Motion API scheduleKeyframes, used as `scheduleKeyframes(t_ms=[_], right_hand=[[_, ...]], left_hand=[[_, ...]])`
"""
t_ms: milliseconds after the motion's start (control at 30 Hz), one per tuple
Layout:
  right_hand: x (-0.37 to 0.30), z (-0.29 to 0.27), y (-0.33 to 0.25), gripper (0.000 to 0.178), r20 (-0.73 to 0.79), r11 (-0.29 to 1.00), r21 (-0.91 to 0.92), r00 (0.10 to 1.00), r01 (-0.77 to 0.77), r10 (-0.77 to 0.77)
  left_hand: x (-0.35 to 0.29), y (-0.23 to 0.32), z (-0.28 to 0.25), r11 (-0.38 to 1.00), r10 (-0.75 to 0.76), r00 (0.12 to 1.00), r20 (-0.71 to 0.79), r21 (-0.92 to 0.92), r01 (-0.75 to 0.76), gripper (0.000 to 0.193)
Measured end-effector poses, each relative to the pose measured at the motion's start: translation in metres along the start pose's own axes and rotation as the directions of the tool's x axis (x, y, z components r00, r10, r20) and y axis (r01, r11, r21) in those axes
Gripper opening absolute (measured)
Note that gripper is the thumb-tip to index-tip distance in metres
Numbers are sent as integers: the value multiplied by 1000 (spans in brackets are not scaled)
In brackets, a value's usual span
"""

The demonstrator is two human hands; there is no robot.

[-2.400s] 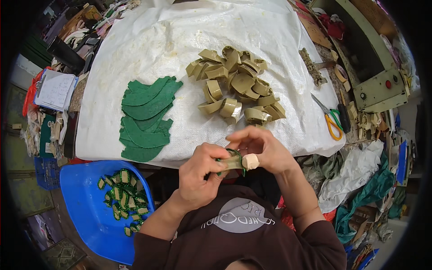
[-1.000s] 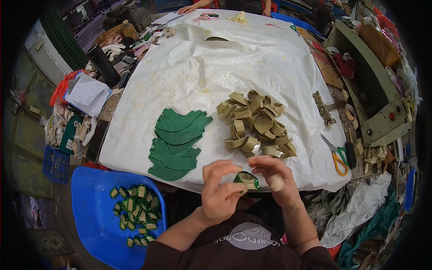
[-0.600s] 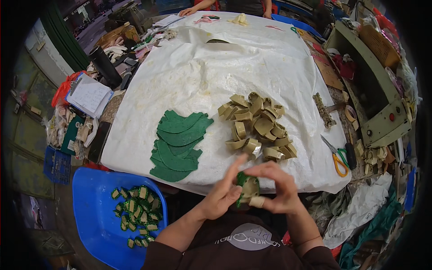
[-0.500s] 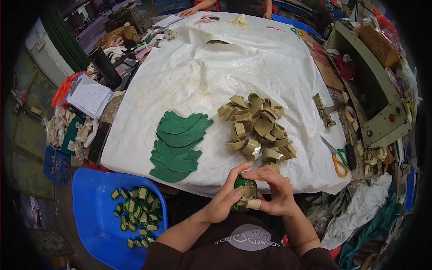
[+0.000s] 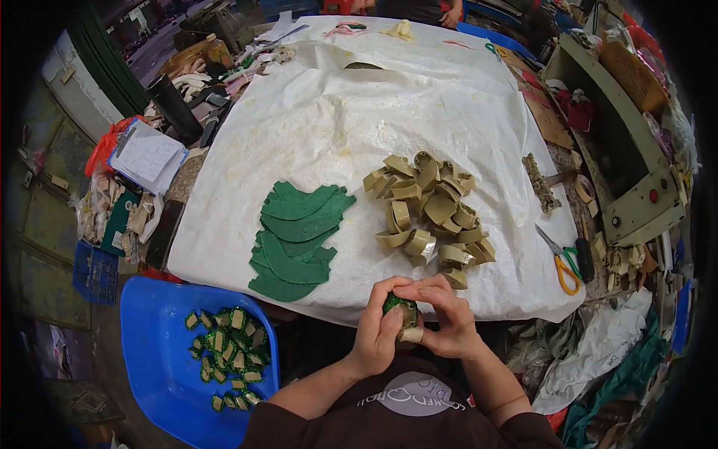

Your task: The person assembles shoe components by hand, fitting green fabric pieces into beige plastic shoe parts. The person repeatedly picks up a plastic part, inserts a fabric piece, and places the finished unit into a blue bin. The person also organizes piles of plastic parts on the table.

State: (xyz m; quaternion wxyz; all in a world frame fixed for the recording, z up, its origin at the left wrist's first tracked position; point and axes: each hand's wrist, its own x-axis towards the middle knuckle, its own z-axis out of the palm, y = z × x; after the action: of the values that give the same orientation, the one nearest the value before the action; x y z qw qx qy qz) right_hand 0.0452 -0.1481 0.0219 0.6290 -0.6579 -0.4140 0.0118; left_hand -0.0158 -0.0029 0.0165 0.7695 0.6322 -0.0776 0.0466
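Close to my body, at the table's near edge, both hands grip a beige shoe heel (image 5: 409, 316) with a glittery green covering round its side. My left hand (image 5: 374, 333) wraps it from the left, thumb pressed against it. Curled over the top and right side are the fingers of my right hand (image 5: 454, 329); its thumb, with a cream wrap, is at the bottom. Just beyond lies a pile of bare beige heels (image 5: 430, 202). Left of that pile are overlapping curved green pieces (image 5: 295, 239). Several green-covered heels (image 5: 228, 348) lie in a blue tub (image 5: 146, 352) at lower left.
A white sheet covers the table (image 5: 284, 127). On the right are orange-handled scissors (image 5: 565, 273), a dark-handled tool (image 5: 584, 258) and a green metal machine (image 5: 636, 179). A clipboard (image 5: 149, 157) and black cylinder (image 5: 173, 108) stand left. Another person (image 5: 419, 9) is at the far end.
Both hands have drawn slightly left and closed tighter round the heel, turning it so less of its beige inside shows. The far person's hand has left the table's far left.
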Motion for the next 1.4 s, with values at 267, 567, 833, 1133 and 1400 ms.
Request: scheduleKeyframes(t_ms=[267, 567, 833, 1133, 1400], right_hand=[[-2, -7, 8, 39, 40, 999, 20, 998, -46, 45], [3, -1, 18, 15, 102, 920, 383, 993, -87, 51], [-20, 27, -1, 40, -78, 872, 461, 972, -163, 223], [-13, 34, 3, 37, -206, 987, -57, 966, 147, -156], [-5, 11, -1, 51, -200, 987, -114, 976, -115, 91]], left_hand=[[-4, 3, 6, 974, -12, 999, 34, -228, 19, 64], [-3, 5, 20, 972, 187, 982, 24, 140, -188, 71], [4, 15, 22, 979, 182, 966, -182, 123, -161, 49], [-1, 11, 29, 954, 272, 933, -238, 191, -229, 44], [5, -1, 14, 977, 212, 963, -167, 65, -204, 94]])
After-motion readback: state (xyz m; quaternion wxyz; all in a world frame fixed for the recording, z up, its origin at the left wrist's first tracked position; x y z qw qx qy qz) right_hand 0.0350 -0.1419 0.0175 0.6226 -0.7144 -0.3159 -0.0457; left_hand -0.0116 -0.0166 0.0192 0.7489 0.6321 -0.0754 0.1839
